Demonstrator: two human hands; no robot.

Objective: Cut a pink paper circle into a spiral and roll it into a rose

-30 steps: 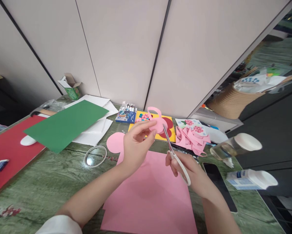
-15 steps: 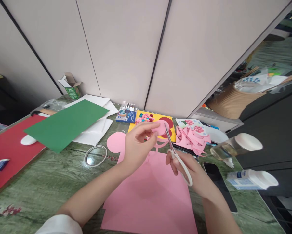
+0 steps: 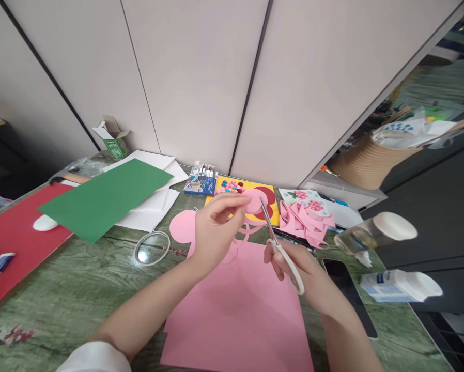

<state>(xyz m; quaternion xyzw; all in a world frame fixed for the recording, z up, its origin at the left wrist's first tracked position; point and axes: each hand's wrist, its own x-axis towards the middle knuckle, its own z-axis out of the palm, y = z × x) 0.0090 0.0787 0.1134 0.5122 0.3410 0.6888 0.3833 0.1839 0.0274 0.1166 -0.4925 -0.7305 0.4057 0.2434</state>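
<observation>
Between the thumb and fingers of my left hand [image 3: 220, 227] is a round pink paper piece [image 3: 256, 200], held up above the table. White-handled scissors [image 3: 284, 261] are in my right hand [image 3: 299, 266], with fingers in the handle loops. Their blades meet the right side of the pink piece. Thin curled pink strips hang just below it. A large pink sheet [image 3: 235, 315] lies under both hands, and a pink paper circle [image 3: 182, 227] rests left of my left hand, partly hidden by it.
Pink scraps [image 3: 305, 222] are piled at right, beside a yellow sheet [image 3: 240, 184] with red shapes and small balls. A green sheet [image 3: 108, 199], red board [image 3: 26, 237] and tape roll [image 3: 136, 253] lie left. A phone [image 3: 350, 297] and bottles [image 3: 400, 285] stand near my right arm.
The pink piece has turned slightly and shifted a little left with my left hand. The scissors have barely moved, and the curled strips hang differently.
</observation>
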